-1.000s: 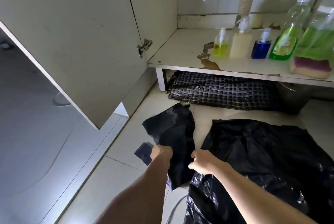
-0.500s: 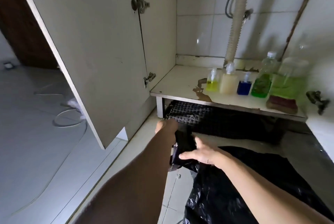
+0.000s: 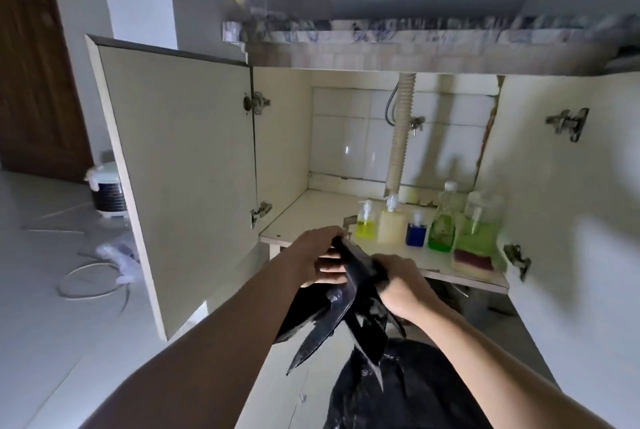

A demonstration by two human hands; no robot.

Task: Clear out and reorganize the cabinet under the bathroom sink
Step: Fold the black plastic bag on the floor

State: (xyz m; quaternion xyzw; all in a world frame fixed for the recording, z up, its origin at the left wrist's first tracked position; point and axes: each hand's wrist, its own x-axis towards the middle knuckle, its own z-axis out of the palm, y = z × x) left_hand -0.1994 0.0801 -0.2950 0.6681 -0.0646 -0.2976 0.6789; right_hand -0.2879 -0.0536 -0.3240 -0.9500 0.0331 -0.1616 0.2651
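Observation:
A small black plastic bag (image 3: 353, 304) hangs in the air in front of the open cabinet under the sink. My left hand (image 3: 320, 257) grips its upper left part, and my right hand (image 3: 398, 285) grips it from the right. On the cabinet shelf (image 3: 311, 217) stand a yellow pump bottle (image 3: 365, 225), a cream pump bottle (image 3: 392, 226), a small blue pump bottle (image 3: 415, 232) and two green bottles (image 3: 443, 228) (image 3: 479, 228). A sponge (image 3: 472, 259) lies in front of the bigger green bottle.
The left cabinet door (image 3: 180, 179) stands wide open, and so does the right door (image 3: 568, 221). A corrugated drain hose (image 3: 400, 138) runs down inside. A larger black bag (image 3: 398, 390) lies on the floor below my arms. A small heater (image 3: 107, 189) and cable (image 3: 90, 279) sit on the floor to the left.
Both hands lifted the small black bag from the floor up to shelf height. The view tilted up, so the sink and countertop now show.

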